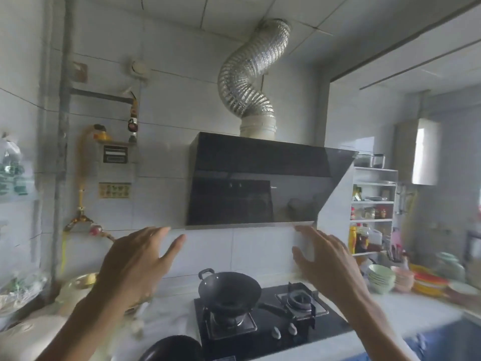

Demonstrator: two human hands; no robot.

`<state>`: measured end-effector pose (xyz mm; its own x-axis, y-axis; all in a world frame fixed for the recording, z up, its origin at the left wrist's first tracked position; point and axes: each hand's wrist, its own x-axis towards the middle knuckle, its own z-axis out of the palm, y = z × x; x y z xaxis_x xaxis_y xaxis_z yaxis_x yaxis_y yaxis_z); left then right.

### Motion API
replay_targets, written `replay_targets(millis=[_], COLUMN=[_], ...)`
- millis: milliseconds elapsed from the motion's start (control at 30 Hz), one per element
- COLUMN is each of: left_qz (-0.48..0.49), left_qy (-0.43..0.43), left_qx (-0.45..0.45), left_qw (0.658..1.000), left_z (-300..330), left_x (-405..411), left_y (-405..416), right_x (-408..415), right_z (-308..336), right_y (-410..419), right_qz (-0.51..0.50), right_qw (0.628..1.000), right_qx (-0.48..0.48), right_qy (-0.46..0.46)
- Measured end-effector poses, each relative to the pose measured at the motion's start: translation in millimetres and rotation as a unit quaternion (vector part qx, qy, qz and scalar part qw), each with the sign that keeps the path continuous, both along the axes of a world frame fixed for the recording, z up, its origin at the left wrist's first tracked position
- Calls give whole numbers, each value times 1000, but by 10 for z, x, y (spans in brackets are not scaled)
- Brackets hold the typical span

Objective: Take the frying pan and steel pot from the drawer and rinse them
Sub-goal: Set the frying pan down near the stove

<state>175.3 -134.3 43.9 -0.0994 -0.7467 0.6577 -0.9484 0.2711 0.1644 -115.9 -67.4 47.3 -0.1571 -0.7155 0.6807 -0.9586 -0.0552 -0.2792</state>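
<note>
A head-worn camera looks slightly upward at a tiled kitchen wall, with 2 bare hands raised in front of it. The left hand (135, 267) and the right hand (325, 264) are both empty, fingers spread and relaxed, palms turned toward each other, well apart, level with the lower edge of a black range hood (260, 183). Below and between the hands sits a gas hob (265, 324), with a dark wok (229, 289) on its left burner, its long handle pointing right toward the bare second burner (299, 299). The frying pan and steel pot named in the task cannot be identified here, and no drawer is in view; judging by the counter (416, 306) running under the hob, any drawer would lie lower down, beneath the frame, so both hands are pointed the wrong way, up and forward, and would have to drop. Neither hand looks nearer. Stacked bowls (380, 278) stand on the counter at right.
</note>
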Motion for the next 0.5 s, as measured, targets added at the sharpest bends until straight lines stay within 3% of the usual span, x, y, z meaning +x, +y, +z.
replay_targets(millis=[267,500], left_qz=[-168,-287], left_qy=[-6,-7], left_qx=[29,4], left_qw=[985,958], left_z=[-241,-250], left_x=[-1800,-3811], left_y=[-107,-137], right_x=[-1432,-3020], right_z=[-398,-519], right_y=[564,1282], right_qz=[-146,-306], right_qw=[989,952], right_qx=[8,0], right_qy=[-17,-24])
